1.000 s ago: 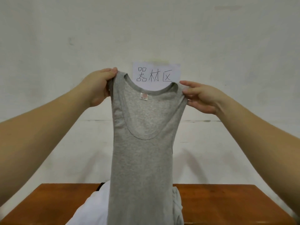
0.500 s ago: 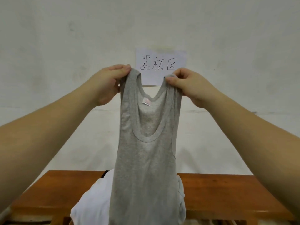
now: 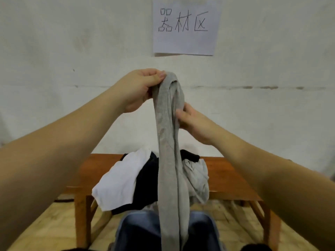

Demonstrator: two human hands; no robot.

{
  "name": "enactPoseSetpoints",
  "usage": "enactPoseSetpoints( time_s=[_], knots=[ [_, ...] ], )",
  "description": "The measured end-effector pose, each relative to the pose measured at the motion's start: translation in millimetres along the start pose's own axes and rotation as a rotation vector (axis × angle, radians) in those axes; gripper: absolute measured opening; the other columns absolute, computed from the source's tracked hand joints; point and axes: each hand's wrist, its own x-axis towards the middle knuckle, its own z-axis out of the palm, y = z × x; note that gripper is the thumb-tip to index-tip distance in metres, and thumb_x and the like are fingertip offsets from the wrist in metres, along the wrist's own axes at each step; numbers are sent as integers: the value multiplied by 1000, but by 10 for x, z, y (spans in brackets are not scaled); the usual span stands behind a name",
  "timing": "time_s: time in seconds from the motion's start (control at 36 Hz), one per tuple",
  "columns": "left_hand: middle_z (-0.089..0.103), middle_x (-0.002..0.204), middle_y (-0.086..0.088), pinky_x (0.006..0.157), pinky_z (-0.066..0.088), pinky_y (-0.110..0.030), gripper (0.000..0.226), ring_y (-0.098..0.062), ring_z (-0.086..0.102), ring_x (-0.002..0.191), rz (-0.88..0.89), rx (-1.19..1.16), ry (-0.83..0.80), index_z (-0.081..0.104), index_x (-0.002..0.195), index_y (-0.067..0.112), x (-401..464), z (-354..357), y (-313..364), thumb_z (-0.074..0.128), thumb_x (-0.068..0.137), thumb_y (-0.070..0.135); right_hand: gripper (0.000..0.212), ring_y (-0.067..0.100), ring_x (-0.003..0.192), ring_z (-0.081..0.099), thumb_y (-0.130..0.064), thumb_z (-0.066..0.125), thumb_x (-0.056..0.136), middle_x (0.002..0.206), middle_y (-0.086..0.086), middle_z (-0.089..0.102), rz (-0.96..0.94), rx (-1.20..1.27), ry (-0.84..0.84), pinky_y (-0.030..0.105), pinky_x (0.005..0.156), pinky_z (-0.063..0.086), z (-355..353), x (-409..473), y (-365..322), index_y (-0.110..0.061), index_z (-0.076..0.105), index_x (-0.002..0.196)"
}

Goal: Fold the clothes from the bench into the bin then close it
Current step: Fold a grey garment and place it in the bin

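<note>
Clothes lie heaped on a wooden bench (image 3: 226,176) straight ahead of me — a white garment (image 3: 119,180) at the left, a black garment (image 3: 146,185) in the middle, a pale grey one (image 3: 197,180) at the right. One piece is already up in my hands: a grey tank top (image 3: 167,160), gathered lengthwise into a narrow strip that hangs straight down.

My left hand (image 3: 139,89) is highest, fingers and thumb pinched tight on the top end of the strip, where the shoulder straps bunch. My right hand (image 3: 190,120) sits lower and just to the right, fingers curled round the strip's right edge a little way down. The two hands are near each other but not touching.

The long axis of the top runs vertically, from my left hand down past the bench pile and over my blue-jeaned knees (image 3: 143,230), out of view at the bottom. So the cloth hangs below both hands, and the right hand is the nearer one to its free length; I judge it is the one to slide down and take the lower end for a crosswise fold.

Open room lies on both sides of the strip, above the bench. The pile sits close behind the hanging cloth. The bin is not in view. A paper sign (image 3: 184,26) is stuck on the white wall (image 3: 72,42) beyond.
</note>
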Motion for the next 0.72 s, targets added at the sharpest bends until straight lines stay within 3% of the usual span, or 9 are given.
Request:
enactPoseSetpoints(
  time_s=[0.11,0.19,0.28,0.39,0.47,0.53,0.61,0.67,0.72],
  knots=[
    [66,81,0,73,53,-21,20,-10,62,77,-36,-35,33,64,91,9,-32,-96,-111,50,101,17,58,3,116,61,-44,74,82,128,-11,64,270,-356,-338,29,103,47,161,-286,718,-25,55,133],
    [67,79,1,74,53,-22,19,-10,63,76,-44,-70,75,65,91,9,-66,-146,-179,50,101,17,16,-7,87,62,-39,69,90,96,-16,67,370,-568,-480,15,81,47,241,-511,1005,-28,66,102],
    [68,79,1,75,52,-23,20,-10,63,76,-44,-76,122,65,90,9,-98,-210,-262,51,101,17,19,10,81,61,-45,63,93,89,-5,67,396,-756,-512,29,79,48,240,-729,1323,-29,62,84],
    [67,77,1,76,47,-28,28,-12,60,75,-46,2,181,73,77,16,-175,-317,-361,55,99,19,35,7,74,61,-54,61,91,78,-5,67,456,-666,-341,20,70,46,115,-912,1504,-20,66,84],
    [69,76,2,80,47,-31,36,-14,61,78,-53,50,238,77,69,20,-256,-360,-412,57,98,19,36,13,78,63,-50,56,96,78,-3,67,402,-600,-135,26,71,45,12,-984,1474,-17,66,85],
    [67,77,-1,79,44,-34,30,-19,59,80,-35,99,274,75,74,17,-312,-348,-426,57,98,19,31,16,84,62,-40,54,99,87,4,67,345,-554,21,25,71,44,-13,-973,1421,-13,66,87],
    [68,68,5,67,48,-26,20,-13,62,69,11,176,311,70,81,18,-374,-284,-439,59,98,21,20,-2,96,56,-29,53,101,106,-3,60,184,-408,199,13,79,41,55,-930,1241,-15,67,99],
    [66,62,7,55,47,-22,24,-11,60,60,50,212,333,70,75,21,-396,-211,-441,60,97,22,18,-12,108,52,-33,52,101,123,-14,56,152,-278,220,6,89,37,116,-868,1113,-26,66,111],
    [63,64,-2,50,43,-22,25,-17,56,59,84,228,332,69,74,18,-385,-102,-457,60,97,24,24,-10,122,49,-46,57,96,136,-23,53,188,-95,178,14,104,34,216,-778,1037,-42,63,119]
  ],
)
